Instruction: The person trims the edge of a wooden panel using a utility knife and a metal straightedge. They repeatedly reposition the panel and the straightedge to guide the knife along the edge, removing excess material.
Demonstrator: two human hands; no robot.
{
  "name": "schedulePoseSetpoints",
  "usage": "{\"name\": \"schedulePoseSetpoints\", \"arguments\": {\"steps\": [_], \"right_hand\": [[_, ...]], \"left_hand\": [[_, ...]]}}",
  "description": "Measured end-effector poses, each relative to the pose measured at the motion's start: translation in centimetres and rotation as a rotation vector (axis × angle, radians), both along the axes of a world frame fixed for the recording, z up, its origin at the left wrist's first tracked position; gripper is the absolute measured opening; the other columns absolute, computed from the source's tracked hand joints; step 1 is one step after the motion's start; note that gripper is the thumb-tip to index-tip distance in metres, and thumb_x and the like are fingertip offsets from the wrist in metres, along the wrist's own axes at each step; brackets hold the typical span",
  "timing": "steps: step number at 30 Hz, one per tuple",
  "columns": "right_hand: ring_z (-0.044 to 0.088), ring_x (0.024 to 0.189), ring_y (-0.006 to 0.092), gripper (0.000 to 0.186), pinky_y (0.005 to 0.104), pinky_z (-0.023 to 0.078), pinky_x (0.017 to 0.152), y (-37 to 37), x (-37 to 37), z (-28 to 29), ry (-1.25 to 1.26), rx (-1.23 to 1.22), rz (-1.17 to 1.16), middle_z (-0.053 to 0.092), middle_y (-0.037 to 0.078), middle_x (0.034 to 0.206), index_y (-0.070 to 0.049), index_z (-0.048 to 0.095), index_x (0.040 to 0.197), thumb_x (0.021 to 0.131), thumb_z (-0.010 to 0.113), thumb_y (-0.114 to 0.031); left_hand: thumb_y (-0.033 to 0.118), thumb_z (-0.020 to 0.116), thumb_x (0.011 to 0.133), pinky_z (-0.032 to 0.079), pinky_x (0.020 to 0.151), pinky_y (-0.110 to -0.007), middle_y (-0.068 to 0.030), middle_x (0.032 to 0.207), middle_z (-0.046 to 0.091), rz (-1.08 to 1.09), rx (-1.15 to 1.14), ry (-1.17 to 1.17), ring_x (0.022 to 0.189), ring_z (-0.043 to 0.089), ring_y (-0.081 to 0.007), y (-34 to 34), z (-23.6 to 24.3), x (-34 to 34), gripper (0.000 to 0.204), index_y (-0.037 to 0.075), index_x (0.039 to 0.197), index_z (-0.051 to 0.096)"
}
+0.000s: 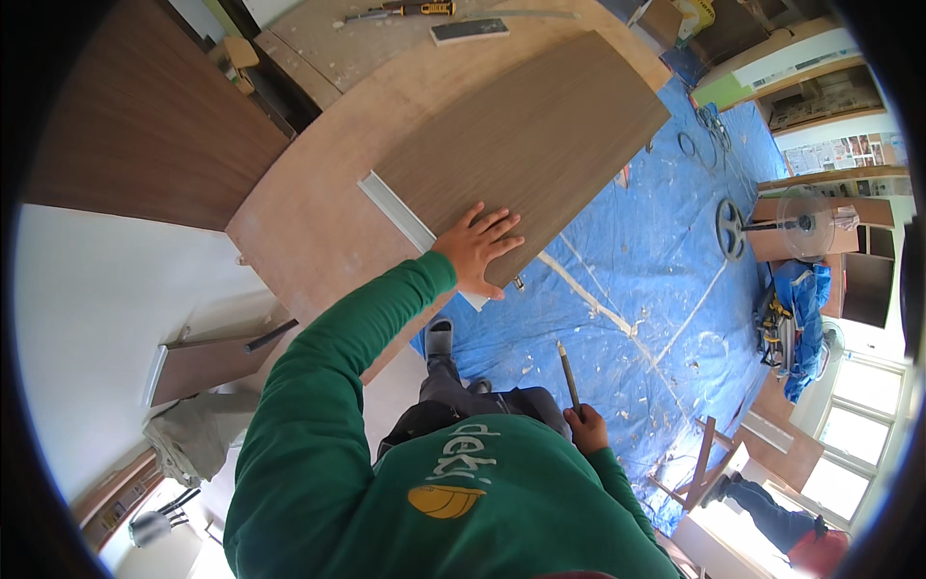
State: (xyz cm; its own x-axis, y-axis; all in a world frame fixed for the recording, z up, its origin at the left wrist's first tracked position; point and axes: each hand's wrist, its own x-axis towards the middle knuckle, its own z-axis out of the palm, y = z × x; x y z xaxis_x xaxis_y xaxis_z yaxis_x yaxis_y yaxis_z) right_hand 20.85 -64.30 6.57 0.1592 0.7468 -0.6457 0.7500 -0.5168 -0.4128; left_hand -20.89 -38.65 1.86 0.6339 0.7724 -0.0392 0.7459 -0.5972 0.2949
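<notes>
My left hand (479, 245) lies flat with its fingers spread on a brown wood-grain panel (540, 135). It rests near the panel's close end, where a pale metal-looking edge strip (410, 217) runs across. The panel lies on a light wooden work surface (328, 183), and its right side reaches out over the blue floor sheet. Low by my right side, my right hand (586, 427) is closed around a slim dark stick-like tool (570, 376) with a pale tip pointing forward. The tool's exact kind is unclear.
Yellow-and-black hand tools (415, 9) and a dark flat block (470, 32) lie at the far edge of the work surface. A blue sheet (675, 280) covers the floor. A fan (805, 223) stands at the right. Another person (791, 526) is at the lower right.
</notes>
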Motion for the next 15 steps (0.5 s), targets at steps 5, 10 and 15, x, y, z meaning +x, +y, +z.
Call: {"name": "schedulePoseSetpoints", "arguments": {"steps": [5, 10, 15], "right_hand": [[0.064, 0.070, 0.0258, 0.037, 0.0420, 0.052, 0.070, 2.8, 3.6, -1.4, 0.039, 0.060, 0.002, 0.069, 0.015, 0.077, 0.000, 0.073, 0.098, 0.095, 0.076, -0.037], [0.061, 0.068, 0.0248, 0.036, 0.0423, 0.050, 0.067, 8.3, 6.7, -4.6, 0.149, 0.080, 0.032, 0.065, 0.014, 0.073, 0.001, 0.071, 0.094, 0.095, 0.076, -0.035], [0.064, 0.066, 0.0243, 0.036, 0.0420, 0.051, 0.064, 17.1, 9.4, -4.8, 0.235, 0.111, 0.131, 0.066, 0.013, 0.072, -0.001, 0.071, 0.095, 0.096, 0.076, -0.037]], "left_hand": [[0.086, 0.055, 0.085, 0.003, 0.133, -0.056, -0.0071, 0.179, 0.016, 0.000, 0.003, 0.105, 0.165, 0.011, -0.0256, 0.8, 0.8, 1.4, 0.110, 0.022, 0.170, 0.028], [0.085, 0.051, 0.089, 0.001, 0.134, -0.053, -0.0030, 0.180, 0.011, 0.086, -0.031, 0.186, 0.166, 0.008, -0.0224, 0.2, 0.6, 1.4, 0.107, 0.023, 0.172, 0.021], [0.087, 0.052, 0.088, 0.001, 0.134, -0.054, -0.0046, 0.180, 0.014, 0.120, -0.006, 0.130, 0.166, 0.009, -0.0256, -0.1, 0.1, 1.7, 0.110, 0.023, 0.172, 0.020]]}}
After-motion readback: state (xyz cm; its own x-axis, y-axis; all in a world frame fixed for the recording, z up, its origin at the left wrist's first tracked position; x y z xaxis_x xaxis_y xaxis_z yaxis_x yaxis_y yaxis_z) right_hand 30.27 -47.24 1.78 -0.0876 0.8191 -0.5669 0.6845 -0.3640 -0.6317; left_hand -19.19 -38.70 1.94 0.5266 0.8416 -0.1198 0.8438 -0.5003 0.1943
